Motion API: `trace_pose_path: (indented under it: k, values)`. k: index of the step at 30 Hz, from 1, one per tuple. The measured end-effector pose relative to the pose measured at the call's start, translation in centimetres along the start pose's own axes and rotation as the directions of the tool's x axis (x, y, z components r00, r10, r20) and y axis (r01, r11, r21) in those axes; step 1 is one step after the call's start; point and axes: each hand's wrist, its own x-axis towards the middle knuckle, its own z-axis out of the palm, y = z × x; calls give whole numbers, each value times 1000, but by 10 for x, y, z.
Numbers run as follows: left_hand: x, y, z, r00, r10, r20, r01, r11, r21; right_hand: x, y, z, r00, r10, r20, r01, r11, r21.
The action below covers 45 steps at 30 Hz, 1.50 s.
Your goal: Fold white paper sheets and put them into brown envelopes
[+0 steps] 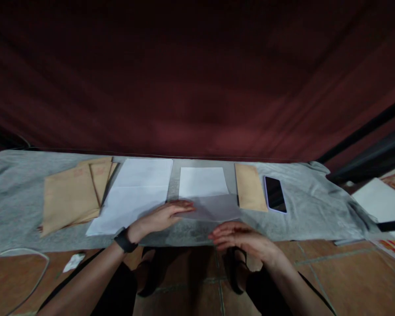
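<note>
My left hand [163, 218], with a black watch on the wrist, lies flat with fingers stretched out on the near left edge of a white sheet [206, 188] that is partly folded, its lower half lifted. My right hand [242, 239] hovers open just in front of the table edge, fingers together and extended toward the left, holding nothing. The sheet lies on a grey cloth [16, 193] that covers the table.
A larger stack of white paper [134, 193] lies left of the sheet, brown envelopes [70, 195] further left. A single brown envelope [249, 187] and a black phone [275, 194] lie to the right. A dark red curtain hangs behind. Tiled floor and a cable [26, 267] are below.
</note>
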Motion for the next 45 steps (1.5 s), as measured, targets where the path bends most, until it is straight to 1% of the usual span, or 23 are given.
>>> trace_pose_path:
  k: [2, 3, 5, 6, 7, 8, 9, 10, 11, 13, 14, 16, 18, 20, 22, 24, 26, 28, 32, 34, 38, 42, 45]
  values:
    - [-4, 2, -4, 1000, -26, 12, 27, 997, -74, -15, -14, -13, 993, -17, 120, 24, 998, -54]
    - [-6, 3, -6, 999, -38, 19, 40, 993, -109, -20, -20, -21, 992, -79, 97, 84, 995, -51]
    - [-8, 7, -8, 998, -66, 11, 67, 982, -176, -24, -28, -38, 964, -256, -72, 251, 965, -75]
    - [-9, 9, -9, 996, -87, -1, 85, 974, -208, -24, -31, -45, 918, -354, -177, 338, 934, -114]
    - [-10, 11, -10, 993, -114, -14, 107, 965, -237, -22, -33, -52, 855, -445, -268, 409, 895, -180]
    - [-10, 13, -12, 989, -144, -30, 131, 955, -265, -20, -34, -58, 794, -514, -325, 445, 855, -267]
    - [-10, 14, -13, 983, -175, -51, 153, 945, -289, -18, -35, -62, 755, -560, -341, 442, 819, -366]
    - [-10, 15, -15, 976, -205, -73, 173, 935, -308, -16, -35, -64, 749, -579, -322, 403, 784, -471]
    - [-10, 16, -16, 968, -233, -93, 193, 927, -322, -14, -34, -65, 771, -572, -281, 341, 743, -576]
    - [-8, 15, -16, 953, -281, -113, 230, 913, -337, -8, -29, -61, 847, -500, -181, 213, 631, -746]
    - [-7, 14, -15, 947, -301, -117, 246, 907, -343, -5, -25, -58, 873, -466, -144, 172, 569, -804]
    - [-3, 11, -12, 934, -333, -127, 270, 893, -360, 3, -18, -51, 888, -444, -119, 124, 482, -867]
    - [3, 7, -9, 911, -376, -168, 290, 875, -387, 13, -12, -47, 875, -456, -162, 78, 463, -883]
    - [8, 2, -7, 874, -430, -224, 304, 845, -440, 22, -8, -46, 843, -471, -258, 4, 486, -874]
    - [15, -4, -6, 847, -456, -273, 267, 810, -523, 31, -7, -48, 800, -477, -364, -82, 514, -854]
    - [21, -11, -5, 839, -450, -305, 199, 776, -599, 38, -6, -53, 748, -510, -424, -106, 539, -836]
    - [27, -19, -4, 824, -463, -327, 171, 753, -636, 46, -6, -58, 709, -562, -426, -63, 552, -832]
    - [32, -25, -2, 790, -503, -351, 201, 753, -627, 54, -5, -62, 678, -606, -416, -31, 542, -840]
    - [41, -33, 1, 726, -558, -402, 282, 774, -566, 69, -3, -66, 617, -637, -462, -176, 460, -870]
    - [43, -34, 1, 715, -566, -410, 304, 780, -547, 74, -4, -67, 607, -635, -478, -253, 416, -874]
    - [44, -32, 0, 703, -563, -434, 354, 807, -473, 79, -5, -66, 610, -623, -489, -340, 351, -872]
    - [47, -31, 0, 678, -577, -456, 490, 817, -304, 80, -5, -63, 615, -600, -511, -435, 282, -855]
    - [51, -29, -2, 663, -602, -445, 604, 781, -157, 81, -4, -59, 607, -579, -543, -496, 258, -829]
